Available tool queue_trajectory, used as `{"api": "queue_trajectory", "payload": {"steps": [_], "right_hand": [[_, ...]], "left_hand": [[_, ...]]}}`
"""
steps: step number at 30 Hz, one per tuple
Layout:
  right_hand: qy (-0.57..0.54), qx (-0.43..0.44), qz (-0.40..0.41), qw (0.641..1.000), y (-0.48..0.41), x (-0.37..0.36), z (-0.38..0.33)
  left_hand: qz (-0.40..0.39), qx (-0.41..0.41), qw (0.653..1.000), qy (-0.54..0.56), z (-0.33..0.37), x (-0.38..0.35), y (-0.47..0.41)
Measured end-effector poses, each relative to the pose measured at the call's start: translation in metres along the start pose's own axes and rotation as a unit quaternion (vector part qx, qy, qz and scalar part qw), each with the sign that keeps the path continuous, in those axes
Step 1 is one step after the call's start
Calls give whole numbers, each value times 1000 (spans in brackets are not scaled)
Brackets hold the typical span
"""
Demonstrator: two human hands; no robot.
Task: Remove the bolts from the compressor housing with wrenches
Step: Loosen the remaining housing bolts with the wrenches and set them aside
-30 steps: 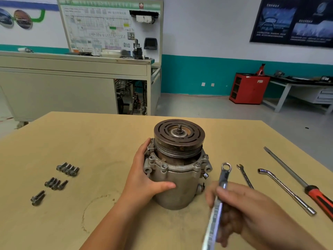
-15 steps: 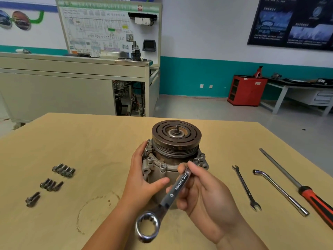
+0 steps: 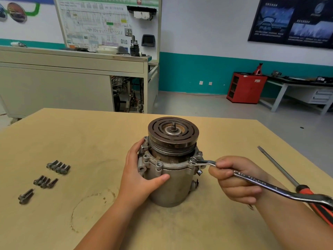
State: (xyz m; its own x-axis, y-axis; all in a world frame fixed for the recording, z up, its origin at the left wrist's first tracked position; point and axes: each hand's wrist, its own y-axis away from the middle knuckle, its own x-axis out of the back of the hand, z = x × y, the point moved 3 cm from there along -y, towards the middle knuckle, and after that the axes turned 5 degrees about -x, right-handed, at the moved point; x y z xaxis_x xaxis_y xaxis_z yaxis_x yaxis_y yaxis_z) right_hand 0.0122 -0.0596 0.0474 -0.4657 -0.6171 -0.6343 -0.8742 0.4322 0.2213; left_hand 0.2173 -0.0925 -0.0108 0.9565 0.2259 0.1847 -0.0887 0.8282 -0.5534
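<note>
Your right grip (image 3: 236, 179) is curled round the wrench (image 3: 266, 184), fingers wrapped under the shank and thumb laid along its top near the ring end, so the tool runs straight through your fist. That ring end sits over a bolt (image 3: 193, 160) on the flange at the right front of the compressor housing (image 3: 173, 184), just beyond your thumb tip. From there the wrench's long axis slants down and to your right, held above the counter (image 3: 90, 138). Its free end reaches the right edge of view, crossing in front of the red-and-black handle of a screwdriver (image 3: 281, 170). Your left grip (image 3: 138, 175) clasps the housing's left side, fingers curved round the back of the flange and thumb pressed across the front of the grey body. The housing stands upright on its base in the middle of the counter, between your two grips, with its shaft pointing up and its dark slotted pulley (image 3: 173, 130) on top. The screwdriver lies on the counter to the right, well apart from the housing, its blade pointing away from you. Far to the left lie the loose bolts (image 3: 45, 181) in three small clusters, well apart from your left grip.
</note>
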Motion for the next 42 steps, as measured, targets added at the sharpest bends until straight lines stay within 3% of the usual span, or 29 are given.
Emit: {"api": "queue_trajectory", "payload": {"steps": [6, 9, 13, 22, 32, 36, 42], "right_hand": [[-24, 119, -95, 988, 19, -34, 4], [88, 164, 67, 980, 12, -45, 25], [99, 168, 211, 958, -11, -56, 34], [43, 243, 247, 937, -39, -53, 26], [-37, 248, 209, 945, -50, -49, 24], [-49, 203, 200, 957, -43, -43, 22], [-12, 47, 35, 998, -15, -10, 8]], "left_hand": [[-13, 0, 1000, 13, 0, 2, 1], [-17, -4, 1000, 14, -1, 1, 1], [-21, -7, 1000, 11, -3, 2, 1], [-31, -15, 999, 21, -8, 3, -1], [-15, 0, 999, 49, -6, 1, -1], [-34, -26, 999, 23, -9, 4, 0], [-45, -16, 998, 28, -6, 5, 0]]}}
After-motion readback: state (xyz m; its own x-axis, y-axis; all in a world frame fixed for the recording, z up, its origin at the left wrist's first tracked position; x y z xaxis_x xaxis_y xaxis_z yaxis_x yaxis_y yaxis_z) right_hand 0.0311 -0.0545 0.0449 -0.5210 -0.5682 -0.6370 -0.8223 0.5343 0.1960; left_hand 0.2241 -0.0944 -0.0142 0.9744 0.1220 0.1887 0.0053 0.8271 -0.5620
